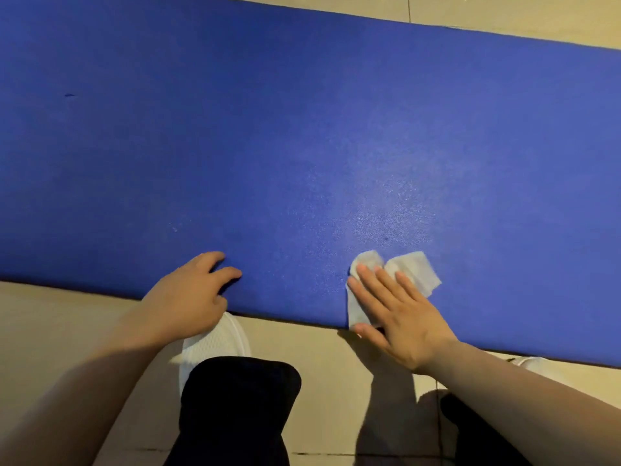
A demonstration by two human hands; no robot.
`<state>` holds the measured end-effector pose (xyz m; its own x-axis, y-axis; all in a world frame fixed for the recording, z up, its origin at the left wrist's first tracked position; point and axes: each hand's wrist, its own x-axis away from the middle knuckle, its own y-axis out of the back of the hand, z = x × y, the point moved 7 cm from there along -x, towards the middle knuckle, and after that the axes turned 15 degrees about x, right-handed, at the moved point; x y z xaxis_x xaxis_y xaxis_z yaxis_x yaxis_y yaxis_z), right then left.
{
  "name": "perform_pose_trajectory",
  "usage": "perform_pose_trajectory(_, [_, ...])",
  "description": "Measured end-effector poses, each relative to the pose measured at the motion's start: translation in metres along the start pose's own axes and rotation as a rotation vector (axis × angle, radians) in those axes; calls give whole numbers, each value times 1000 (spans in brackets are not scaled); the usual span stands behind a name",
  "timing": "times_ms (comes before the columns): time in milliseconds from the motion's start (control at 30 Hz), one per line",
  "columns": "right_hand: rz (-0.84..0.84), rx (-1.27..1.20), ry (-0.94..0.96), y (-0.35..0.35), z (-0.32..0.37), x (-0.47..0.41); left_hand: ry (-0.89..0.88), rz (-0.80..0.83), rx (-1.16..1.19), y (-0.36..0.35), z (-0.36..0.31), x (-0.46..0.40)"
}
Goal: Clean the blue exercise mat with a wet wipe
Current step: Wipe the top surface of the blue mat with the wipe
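Wiping underway: flat right hand (400,317) presses the crumpled white wet wipe (413,270) at the near edge of the blue foam exercise mat (302,129); left hand (191,297), fingers loosely curled and holding nothing, steadies that edge. Next, sweep toward the far edge.

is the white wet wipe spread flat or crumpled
Crumpled, not flat: the white wet wipe bunches into uneven folds under the straight fingers of the right hand, on the blue exercise mat.

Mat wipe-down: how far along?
Early. Done: only a damp-looking sheen on the blue mat just beyond the wipe. In hand: right hand presses the wipe flat at the near edge; left hand braces the mat. Left: the rest shows no sheen, including a dark mark far left.
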<state>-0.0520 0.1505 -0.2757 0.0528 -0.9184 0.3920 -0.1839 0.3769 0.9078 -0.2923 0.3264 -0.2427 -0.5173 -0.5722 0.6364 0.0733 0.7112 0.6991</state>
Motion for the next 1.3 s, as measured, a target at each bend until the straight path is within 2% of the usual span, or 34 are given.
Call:
perform_pose_trajectory(100, [20,-95,-362,-15,-28,35,21,-38,33,-6,-27,-11])
perform_pose_trajectory(167, [52,-274,-627,-23,-7,46,93,32,-43,-26,-36,-17])
perform_pose_trajectory(233, [26,-375,-774,-20,29,42,128,51,-134,-41,-41,-18])
perform_pose_trajectory(300, [-9,-368,-694,-4,61,22,128,41,-139,-46,-40,-19])
perform_pose_trajectory(367, [-69,-297,-492,13,83,-2,138,49,-126,-44,-39,-18])
perform_pose_trajectory(500, [-178,-290,-261,25,88,-20,161,110,-124,-42,-38,-15])
perform_pose_trajectory(567, [-169,-307,-333,8,66,0,163,122,-121,-41,-38,-11])
perform_pose_trajectory(667, [-90,-364,-689,-24,16,51,169,113,-152,-40,-36,-9])
perform_pose_trajectory(733, [-29,-363,-757,-33,10,61,183,122,-159,-37,-38,-9])
perform_pose_trajectory(800, [-39,-404,-828,-27,18,51,191,130,-156,-37,-39,-8])
perform_pose_trajectory(867, [-97,-438,-805,-11,36,29,192,136,-171,-38,-39,-7])
perform_pose_trajectory(1000, [-209,-380,-373,33,90,-29,209,168,-184,-36,-42,-6])
perform_pose_trajectory(1100, [-252,-399,-282,41,72,-56,208,183,-180,-35,-44,-7])
perform_pose_trajectory(1167, [-229,-375,-316,28,33,-59,214,193,-189,-35,-44,-7])
perform_pose_trajectory(1200, [-203,-366,-391,16,5,-53,223,202,-197,-34,-44,-6])
perform_pose_trajectory(1300, [-113,-374,-739,-20,-75,-10,239,221,-205,-33,-44,-6])
